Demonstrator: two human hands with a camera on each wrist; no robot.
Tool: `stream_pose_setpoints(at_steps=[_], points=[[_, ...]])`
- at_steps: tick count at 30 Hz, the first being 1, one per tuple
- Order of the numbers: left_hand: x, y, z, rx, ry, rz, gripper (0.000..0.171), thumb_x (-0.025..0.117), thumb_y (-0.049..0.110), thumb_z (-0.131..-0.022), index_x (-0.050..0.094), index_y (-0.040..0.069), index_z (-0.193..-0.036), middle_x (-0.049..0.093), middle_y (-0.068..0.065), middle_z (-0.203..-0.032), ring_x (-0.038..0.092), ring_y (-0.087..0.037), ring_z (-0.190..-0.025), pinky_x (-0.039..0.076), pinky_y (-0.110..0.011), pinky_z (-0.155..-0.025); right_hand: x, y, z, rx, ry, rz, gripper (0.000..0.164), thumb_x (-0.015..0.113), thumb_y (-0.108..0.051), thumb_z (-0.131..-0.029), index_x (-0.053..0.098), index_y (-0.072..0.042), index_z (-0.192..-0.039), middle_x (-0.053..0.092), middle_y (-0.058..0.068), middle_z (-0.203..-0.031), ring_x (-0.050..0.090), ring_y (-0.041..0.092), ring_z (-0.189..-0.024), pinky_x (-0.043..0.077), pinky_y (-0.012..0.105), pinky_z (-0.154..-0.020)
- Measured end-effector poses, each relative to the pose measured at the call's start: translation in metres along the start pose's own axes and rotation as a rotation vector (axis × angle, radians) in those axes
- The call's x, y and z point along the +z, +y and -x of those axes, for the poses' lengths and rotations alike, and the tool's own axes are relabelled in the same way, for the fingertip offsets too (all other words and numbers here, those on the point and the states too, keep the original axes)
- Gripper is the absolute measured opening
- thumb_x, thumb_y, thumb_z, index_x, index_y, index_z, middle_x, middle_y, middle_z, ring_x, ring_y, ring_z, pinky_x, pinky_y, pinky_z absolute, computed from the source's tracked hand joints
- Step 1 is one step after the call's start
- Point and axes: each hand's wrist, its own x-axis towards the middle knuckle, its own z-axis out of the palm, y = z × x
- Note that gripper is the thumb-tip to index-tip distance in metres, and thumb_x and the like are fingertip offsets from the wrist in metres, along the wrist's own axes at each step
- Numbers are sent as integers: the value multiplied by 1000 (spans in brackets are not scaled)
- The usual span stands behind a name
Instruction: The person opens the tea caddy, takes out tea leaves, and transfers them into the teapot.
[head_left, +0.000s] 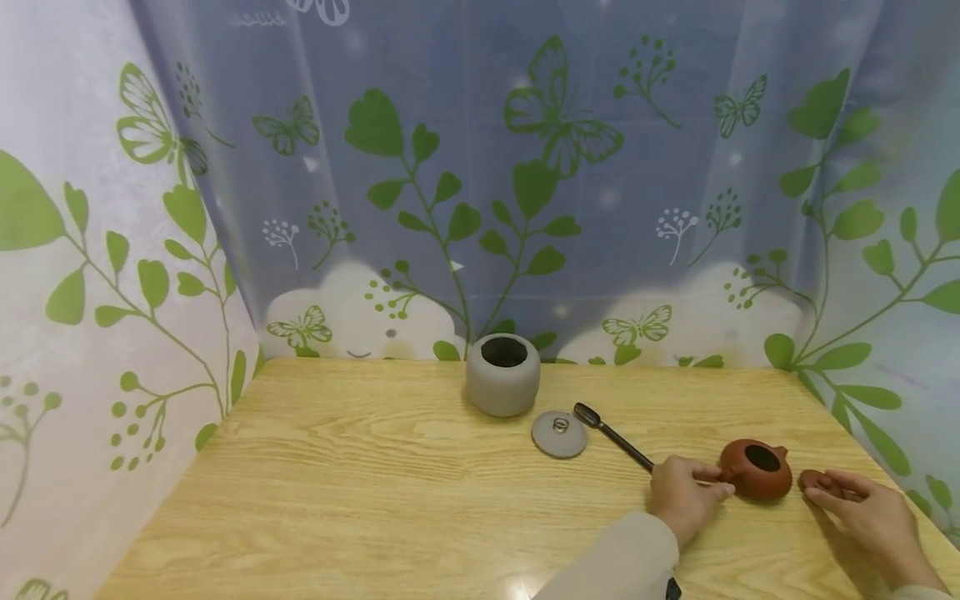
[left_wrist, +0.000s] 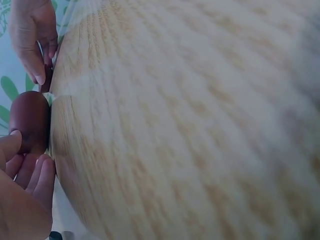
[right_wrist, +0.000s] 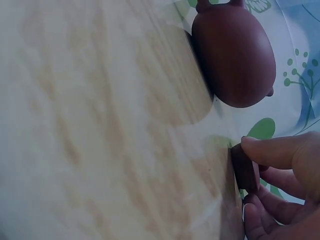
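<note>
A reddish-brown clay teapot [head_left: 759,483] stands uncovered at the right of the table, its round mouth showing dark inside. The left hand [head_left: 686,498] pinches the teapot's handle from the left. To the right of the pot, the right hand [head_left: 870,512] holds the small brown teapot lid [head_left: 812,482] between thumb and fingers, low over the tabletop. In the right wrist view that lid [right_wrist: 244,167] is tilted on edge, apart from the teapot [right_wrist: 235,55]. The left wrist view has the thumb on the pot [left_wrist: 30,122].
A grey jar [head_left: 503,383] stands uncovered at the table's back edge. Its grey lid [head_left: 558,442] with a ring knob lies in front. A dark tea scoop [head_left: 615,436] lies between that lid and the left hand. Patterned curtains [head_left: 465,208] enclose the wooden table [head_left: 360,500].
</note>
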Motion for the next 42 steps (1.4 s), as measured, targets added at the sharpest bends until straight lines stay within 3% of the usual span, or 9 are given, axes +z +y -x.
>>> stream_pose_setpoints(at_steps=[9,18,22,24,26,31,37,40,42], points=[[1,2,-2,54,25,-47,12,88,15,-68,79,21,-72,70,13,-77,61,-1,-81,50,-19,-77,0,-2,2,3,37,24,90,66,-56,-84,40,14,-133,40,39,-134,41,55,-115,42,56,-88],[2,1,-3,68,26,-41,12,88,14,-67,78,22,-70,70,13,-77,62,1,-81,50,-18,-77,-5,-6,8,43,64,-45,91,64,-56,-85,36,14,-135,43,36,-133,33,56,-121,33,62,-99],[2,0,-2,61,21,-30,13,87,12,-68,78,22,-70,71,13,-79,62,0,-82,51,-21,-78,-9,-14,13,22,87,-96,87,64,-54,-87,36,11,-138,71,10,-102,32,53,-125,33,58,-102],[2,0,-2,60,21,-23,13,87,12,-68,78,22,-70,70,13,-79,62,1,-80,51,-20,-76,-11,-21,16,10,87,-115,87,64,-54,-86,36,7,-140,70,-7,-93,31,50,-128,37,52,-102],[2,0,-2,65,23,-25,13,87,13,-68,78,21,-70,70,13,-78,61,1,-79,50,-19,-76,-13,-28,19,-12,86,-103,86,64,-54,-86,37,6,-141,70,-8,-99,30,50,-129,43,44,-98],[2,0,-3,63,28,-29,12,87,13,-69,78,21,-69,70,13,-75,59,2,-76,50,-18,-74,-11,-45,26,-103,100,-46,81,67,-51,-86,43,6,-138,64,20,-118,42,50,-118,47,24,-68],[2,2,-2,60,18,-12,12,87,10,-69,78,19,-69,69,13,-73,57,3,-72,48,-16,-70,-2,-57,30,-213,82,4,75,68,-48,-87,50,7,-133,57,32,-122,63,12,-85,49,21,-60],[0,2,-3,77,20,-27,12,86,10,-69,78,18,-69,69,12,-72,58,3,-74,47,-15,-70,4,-61,29,-230,72,6,74,68,-48,-87,51,7,-133,53,33,-128,67,24,-87,52,23,-60],[0,2,-3,84,19,-31,11,86,10,-69,78,18,-69,70,12,-71,59,4,-75,47,-14,-70,8,-63,28,-244,67,18,73,67,-48,-87,51,7,-132,50,34,-130,62,44,-99,55,29,-62]])
